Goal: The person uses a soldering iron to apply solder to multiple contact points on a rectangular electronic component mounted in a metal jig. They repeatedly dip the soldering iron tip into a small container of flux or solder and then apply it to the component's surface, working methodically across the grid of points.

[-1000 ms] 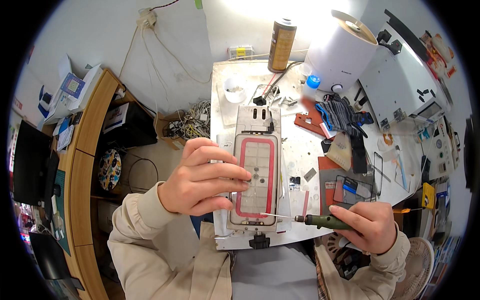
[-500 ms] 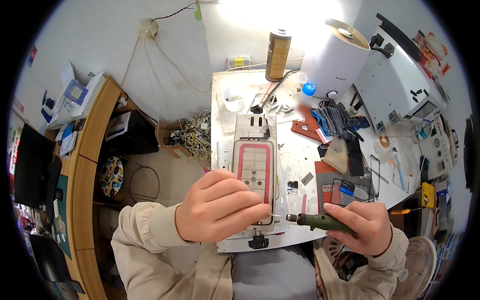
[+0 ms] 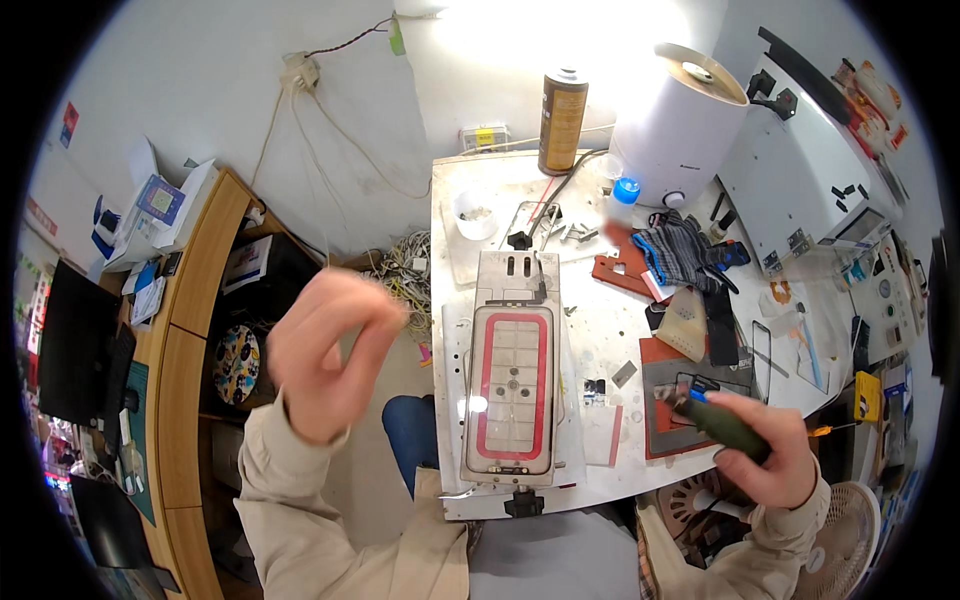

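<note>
My left hand (image 3: 330, 355) is raised left of the table, fingers curled against the thumb and slightly blurred; whatever they may hold is hidden. My right hand (image 3: 785, 460) grips a dark green rotary tool (image 3: 733, 430), its blurred front end pointing up and left over a grey-and-red mat (image 3: 665, 440). Between the hands, untouched, a metal clamping fixture (image 3: 518, 275) lies on the table. On it rests a phone-sized clear-and-grey panel (image 3: 513, 410) with a pink-red rectangular border. A black knob (image 3: 524, 503) sticks out at the fixture's near end.
Along the back stand a white cup (image 3: 473, 215), a spray can (image 3: 563, 122), a blue-capped bottle (image 3: 623, 197) and a white humidifier (image 3: 678, 130). Striped gloves (image 3: 685, 250) and small parts lie at right, before a white machine (image 3: 800, 180). A wooden desk (image 3: 175, 380) runs along the left.
My left hand has come off the panel's near end, moving up and left. My right hand has drawn the rotary tool to the right, away from the fixture. The view has shifted slightly.
</note>
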Motion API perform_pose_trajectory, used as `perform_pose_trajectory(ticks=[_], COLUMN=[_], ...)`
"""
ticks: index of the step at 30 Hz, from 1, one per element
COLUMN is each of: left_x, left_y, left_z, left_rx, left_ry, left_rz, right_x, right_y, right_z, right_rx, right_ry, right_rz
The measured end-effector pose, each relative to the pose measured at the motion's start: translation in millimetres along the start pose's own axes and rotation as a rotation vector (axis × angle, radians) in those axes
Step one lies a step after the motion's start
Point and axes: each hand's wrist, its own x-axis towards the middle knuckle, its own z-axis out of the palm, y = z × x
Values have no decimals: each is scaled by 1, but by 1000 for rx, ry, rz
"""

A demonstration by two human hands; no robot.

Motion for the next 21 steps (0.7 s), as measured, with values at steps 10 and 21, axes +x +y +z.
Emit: perform_pose_trajectory(ticks=[10, 21], left_x=[47, 45], left_y=[-186, -198], left_z=[129, 142], left_rx=[181, 356], left_ry=[-163, -256], left_rz=[27, 20], right_x=[5, 3], right_y=[14, 19], right_z=[8, 10], right_rx=[-152, -168], right_ry=[52, 77], right_rz=[-118, -116])
